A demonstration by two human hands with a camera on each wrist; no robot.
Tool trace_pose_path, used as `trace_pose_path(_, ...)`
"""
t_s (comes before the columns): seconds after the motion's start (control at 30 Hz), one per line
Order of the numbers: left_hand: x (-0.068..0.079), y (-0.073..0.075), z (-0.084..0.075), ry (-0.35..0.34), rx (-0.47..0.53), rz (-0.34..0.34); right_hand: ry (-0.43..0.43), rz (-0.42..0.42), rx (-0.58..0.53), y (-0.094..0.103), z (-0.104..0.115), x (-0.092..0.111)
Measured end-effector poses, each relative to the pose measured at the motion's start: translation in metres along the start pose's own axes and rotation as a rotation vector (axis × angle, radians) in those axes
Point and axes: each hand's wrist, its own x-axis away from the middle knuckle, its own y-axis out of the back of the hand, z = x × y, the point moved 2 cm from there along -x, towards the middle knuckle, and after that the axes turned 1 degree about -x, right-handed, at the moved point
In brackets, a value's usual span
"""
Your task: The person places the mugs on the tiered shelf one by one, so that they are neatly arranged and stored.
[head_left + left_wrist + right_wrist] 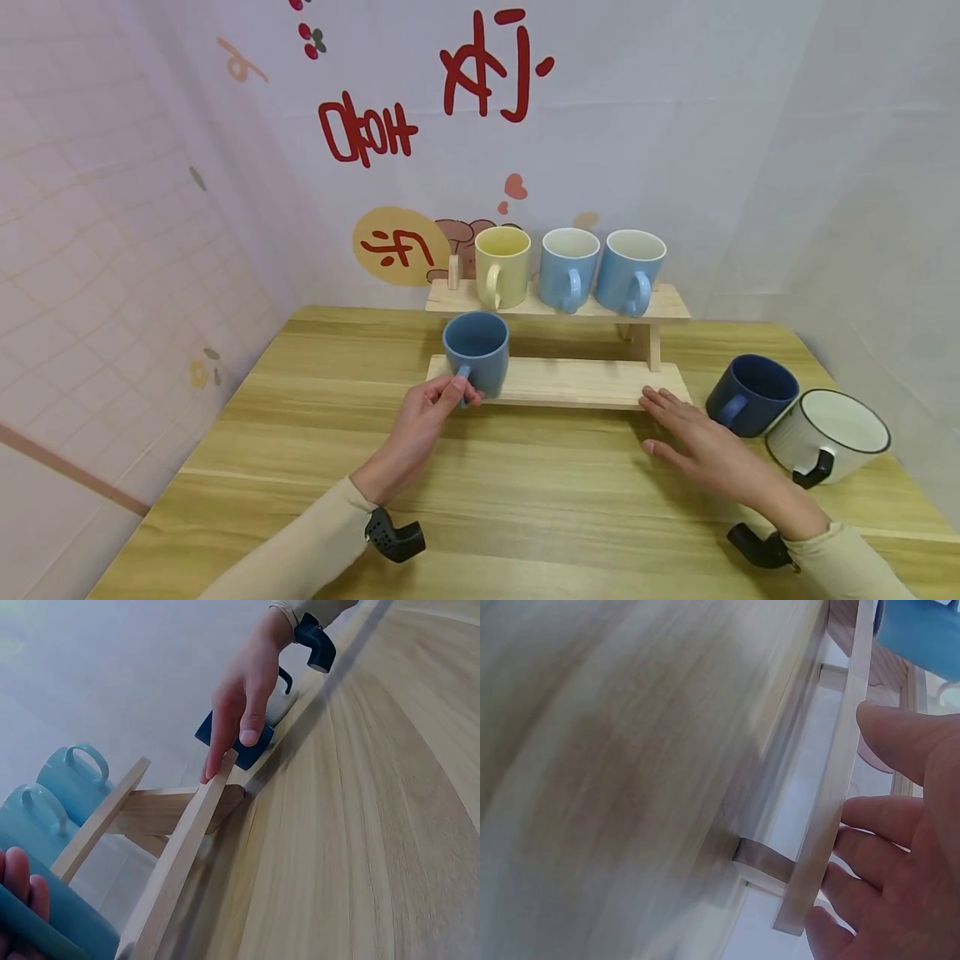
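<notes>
My left hand (pixel 408 429) pinches the handle of a grey-blue mug (pixel 491 367). This mug is upright at the left end of the lower board (pixel 577 382) of a two-tier wooden rack; whether its base touches the board I cannot tell. Fingers of my right hand (pixel 705 454) lie fairly straight against the board's right front edge, also seen in the right wrist view. Along the upper board (pixel 457 297) stand a yellow mug (pixel 510 271) and two light blue mugs, one in the middle (pixel 561 279) and one at right (pixel 624 271), handles facing me.
Right of the rack, a dark navy mug (pixel 750 408) stands on the wooden table (pixel 540 500). Beside it is a wide white mug (pixel 817 437) with a black rim and handle. A printed white cloth (pixel 675 150) hangs behind the table.
</notes>
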Motion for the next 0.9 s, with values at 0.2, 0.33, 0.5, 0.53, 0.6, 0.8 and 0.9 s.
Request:
trace_pose_path(0.2,-0.004,-0.008,0.003,-0.011,-0.003,-0.056,0.001,-0.002,-0.009,-0.001,0.001,-0.001)
trace_pose_path(0.33,-0.006,-0.012,0.004,-0.013,-0.004,-0.073,0.004,-0.003,-0.009,-0.002,0.002,-0.001)
trace_pose_path(0.5,-0.008,-0.017,0.007,-0.012,-0.017,-0.091,0.009,-0.013,-0.008,-0.002,0.002,-0.001)
trace_pose_path(0.53,-0.007,-0.019,0.007,-0.016,-0.029,-0.092,0.009,-0.013,-0.009,-0.002,0.002,-0.001)
trace_pose_path(0.6,-0.007,-0.021,0.009,-0.020,-0.051,-0.089,0.010,-0.012,-0.010,-0.003,0.001,-0.001)
trace_pose_path(0.8,-0.008,-0.022,0.012,-0.036,-0.090,-0.051,0.014,-0.022,-0.005,-0.002,0.001,0.000)
trace_pose_path(0.9,-0.010,-0.020,0.012,-0.040,-0.112,-0.021,0.017,-0.030,-0.006,-0.002,0.000,0.001)
